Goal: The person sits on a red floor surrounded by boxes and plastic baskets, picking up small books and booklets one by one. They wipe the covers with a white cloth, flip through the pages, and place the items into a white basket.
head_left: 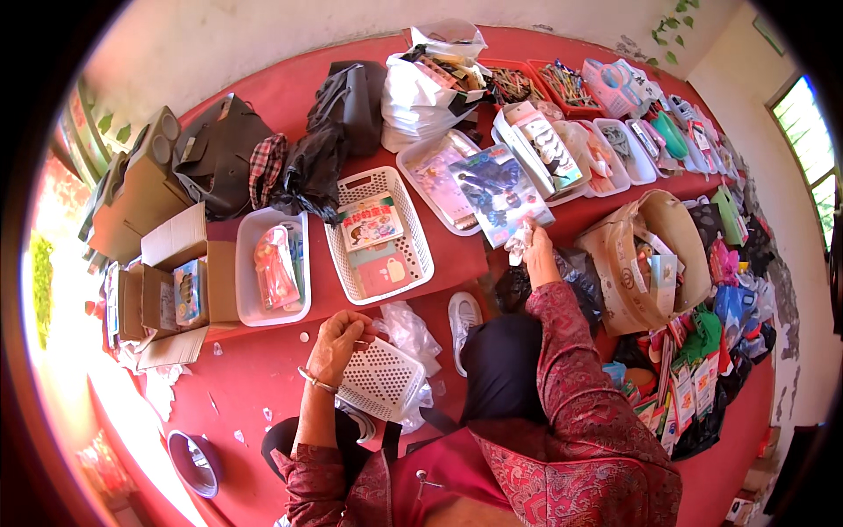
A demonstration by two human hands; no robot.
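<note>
My left hand (337,344) grips the rim of a small white perforated basket (384,379) held low in front of me, with crumpled clear plastic (407,331) just beside it. A bracelet sits on that wrist. My right hand (534,250) reaches forward to the table edge and holds a small crumpled clear wrapper (518,241), right next to a dark illustrated booklet (497,191). Both sleeves are dark red with a pattern.
A long red table (299,97) carries a white lattice basket (379,235) with cards, a white tub (273,266), cardboard boxes (180,281), dark bags (219,154), and many trays of small goods. A tan bag (654,263) and packets lie on the right. A white shoe (463,316) is on the floor.
</note>
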